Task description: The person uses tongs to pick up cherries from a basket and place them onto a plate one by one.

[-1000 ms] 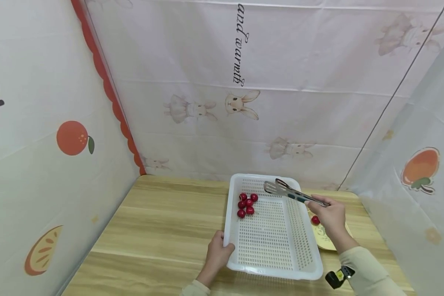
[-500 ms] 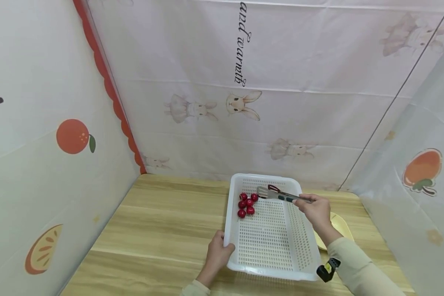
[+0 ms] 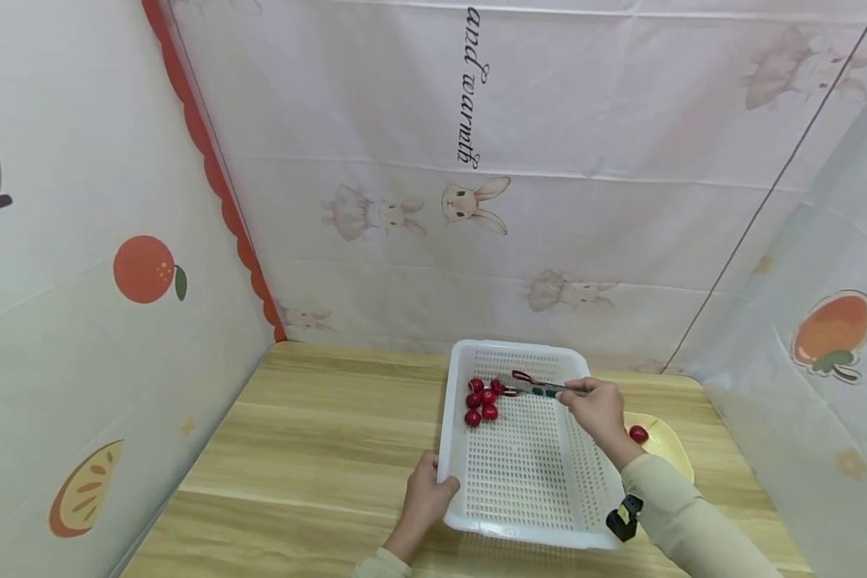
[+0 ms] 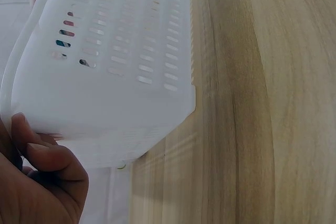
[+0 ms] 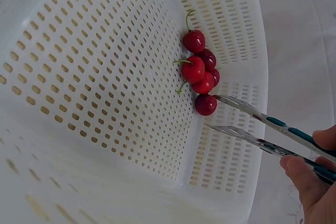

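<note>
In the head view my left hand (image 3: 428,491) grips the near left rim of a white perforated plastic basket (image 3: 531,536). My right hand (image 3: 596,409) holds metal tongs (image 5: 278,129) with dark teal grips, reaching over the basket's right side. Several red cherries (image 3: 489,412) lie clustered in the far left part of the basket, some with green stems. In the right wrist view the tongs' arms stand apart, their tips right beside the end cherry (image 5: 206,105) of the cluster. The left wrist view shows my thumb and curled fingers at the rim.
To the right of the basket, partly behind my right forearm, a yellow plate (image 3: 670,456) carries a cherry (image 3: 638,434). All this stands on a wood-grain table (image 3: 318,449), with printed cloth walls behind and at both sides.
My right hand has moved left with the tongs, from over the basket's far right side to the cherry cluster. More of the yellow plate shows now. My left hand has stayed on the rim.
</note>
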Demonstrator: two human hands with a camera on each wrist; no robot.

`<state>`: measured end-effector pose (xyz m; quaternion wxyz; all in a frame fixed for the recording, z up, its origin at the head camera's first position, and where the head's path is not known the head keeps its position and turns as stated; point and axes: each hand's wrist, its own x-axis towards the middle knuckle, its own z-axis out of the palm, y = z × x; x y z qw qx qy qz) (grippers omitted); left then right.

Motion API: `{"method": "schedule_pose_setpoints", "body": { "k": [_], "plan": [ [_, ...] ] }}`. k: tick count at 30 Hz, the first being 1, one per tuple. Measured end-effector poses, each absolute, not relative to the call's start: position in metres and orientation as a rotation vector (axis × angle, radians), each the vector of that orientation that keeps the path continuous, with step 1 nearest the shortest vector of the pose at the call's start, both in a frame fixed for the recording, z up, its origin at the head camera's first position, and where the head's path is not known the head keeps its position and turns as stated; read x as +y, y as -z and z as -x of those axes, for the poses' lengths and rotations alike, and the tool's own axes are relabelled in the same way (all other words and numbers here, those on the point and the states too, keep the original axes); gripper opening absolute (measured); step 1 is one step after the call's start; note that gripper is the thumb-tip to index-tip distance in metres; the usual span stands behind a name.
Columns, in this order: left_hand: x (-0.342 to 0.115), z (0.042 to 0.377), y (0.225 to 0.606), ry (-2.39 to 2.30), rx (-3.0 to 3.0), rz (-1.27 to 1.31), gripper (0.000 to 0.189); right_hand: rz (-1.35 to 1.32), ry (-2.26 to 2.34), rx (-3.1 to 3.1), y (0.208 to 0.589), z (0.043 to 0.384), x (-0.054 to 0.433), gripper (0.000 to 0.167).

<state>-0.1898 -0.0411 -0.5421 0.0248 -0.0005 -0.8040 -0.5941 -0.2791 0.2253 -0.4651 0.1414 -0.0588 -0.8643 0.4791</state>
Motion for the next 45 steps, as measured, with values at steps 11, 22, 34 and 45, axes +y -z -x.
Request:
{"method": "schedule_pose_setpoints", "body": {
  "k": [11, 22, 34, 45],
  "plan": [
    [-0.040, 0.190, 0.544, 1.838, -2.470, 0.012, 0.024, 0.172, -1.323, -2.556, 0.475, 0.287, 0.215, 0.020],
    [-0.039, 0.187, 0.542, 1.843, -2.448, 0.027, 0.025, 0.106, -1.249, -2.543, 0.482, 0.291, 0.210, 0.015],
    [-0.038, 0.189, 0.541, 1.825, -2.455, 0.023, 0.023, 0.109, -1.221, -2.516, 0.461, 0.288, 0.210, 0.015],
    [-0.037, 0.188, 0.540, 1.837, -2.493, -0.026, 0.025, 0.152, -1.407, -2.499, 0.455, 0.272, 0.222, 0.020]
  ]
}}
